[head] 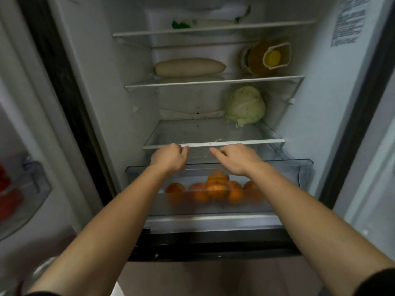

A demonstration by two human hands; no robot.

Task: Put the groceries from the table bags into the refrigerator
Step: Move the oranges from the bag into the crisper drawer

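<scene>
The refrigerator stands open in front of me. Its clear crisper drawer (303, 167) is pulled out and holds several oranges (215, 189), which look blurred. My left hand (170, 159) and my right hand (235, 159) hover side by side above the back of the drawer, just under the front edge of the lowest glass shelf (256, 142). Both hands show their backs, with the fingers loosely bent downward and nothing visible in them. A cabbage (245, 106) sits at the back right of that shelf.
A white radish (190, 66) and a yellow-capped oil jug (267, 57) lie on the middle shelf. Another radish with green leaves (205, 23) lies on the top shelf. The open door's bin (32, 189) at the left holds something red.
</scene>
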